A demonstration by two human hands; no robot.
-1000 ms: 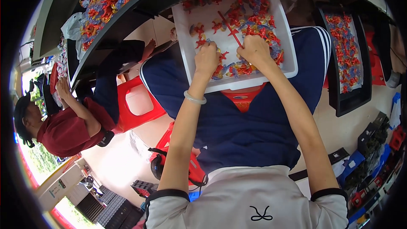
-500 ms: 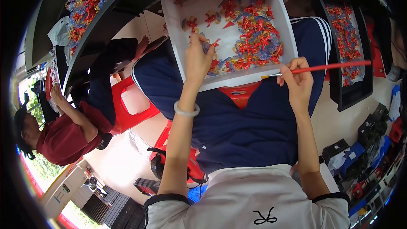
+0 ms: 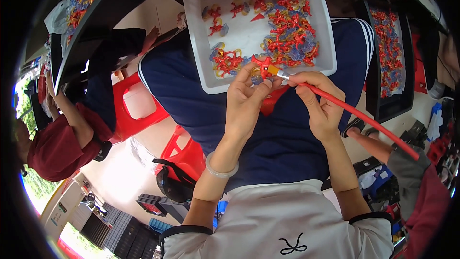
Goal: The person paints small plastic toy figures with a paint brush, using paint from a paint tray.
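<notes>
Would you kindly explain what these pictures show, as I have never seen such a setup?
There is no machine here: these are a person's bare hands. The view comes from a wide fisheye camera worn on the head, the left of a pair, looking down; that lens bends straight edges.

The left hand holds a small figure with red, yellow and bluish parts. The right hand holds a red brush, its bristles at or very near the figure.

Over the lap is a white tray with many similar pieces, mostly heaped toward its right side. A black tray farther right holds more.
</notes>
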